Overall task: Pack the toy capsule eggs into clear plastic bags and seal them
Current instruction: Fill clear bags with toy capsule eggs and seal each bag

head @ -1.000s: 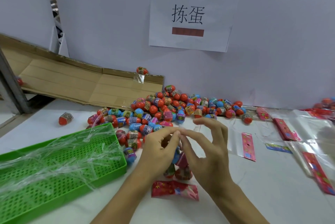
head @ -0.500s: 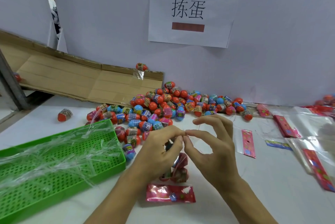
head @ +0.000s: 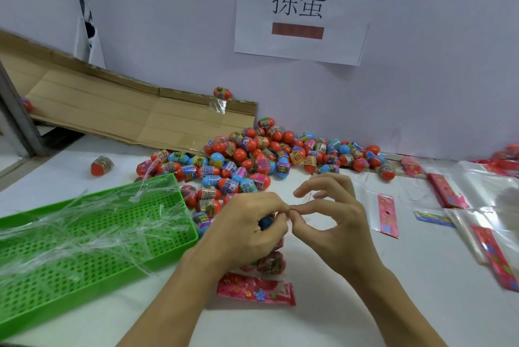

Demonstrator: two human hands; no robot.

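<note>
Pinching at the mouth of a filled bag [head: 269,258], the left hand [head: 247,231] is curled round its top, where a blue egg shows between the fingers. The bag's open edge is nipped between thumb and forefinger of the right hand [head: 334,223], the other fingers being raised and spread; whether a sealing strip is being peeled cannot be told. The bag's pink header [head: 255,289] is laid flat on the table [head: 393,290] below. To the left a green tray [head: 92,237] littered with clear strips is seen. Behind, a large pile of loose eggs [head: 264,161] is left unpacked, and empty bags [head: 477,214] are spread at the right, so most work is judged to remain.
</note>
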